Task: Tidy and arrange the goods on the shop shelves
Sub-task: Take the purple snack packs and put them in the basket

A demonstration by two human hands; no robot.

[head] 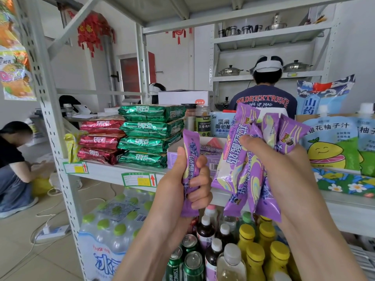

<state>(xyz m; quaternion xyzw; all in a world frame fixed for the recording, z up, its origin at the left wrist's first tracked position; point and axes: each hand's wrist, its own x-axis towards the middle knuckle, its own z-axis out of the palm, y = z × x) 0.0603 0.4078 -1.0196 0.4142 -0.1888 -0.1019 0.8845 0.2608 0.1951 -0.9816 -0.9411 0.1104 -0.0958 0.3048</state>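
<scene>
My left hand (183, 182) grips a single purple yogurt snack packet (190, 151) upright in front of the shelf. My right hand (269, 161) holds a fanned bunch of several purple packets (243, 169) of the same kind. Just behind both hands an open purple display box (176, 159) sits on the grey metal shelf (105, 171), with a few packets lying inside it. Both hands hover at shelf height, close together.
Stacks of green snack bags (151, 136) and red snack bags (101, 138) fill the shelf's left part. Blue juice pouches (332, 142) stand on the right. Below are bottles and cans (225, 250) and a pack of water bottles (109, 230). A person (265, 96) stands behind the shelf; another person (14, 165) crouches on the left.
</scene>
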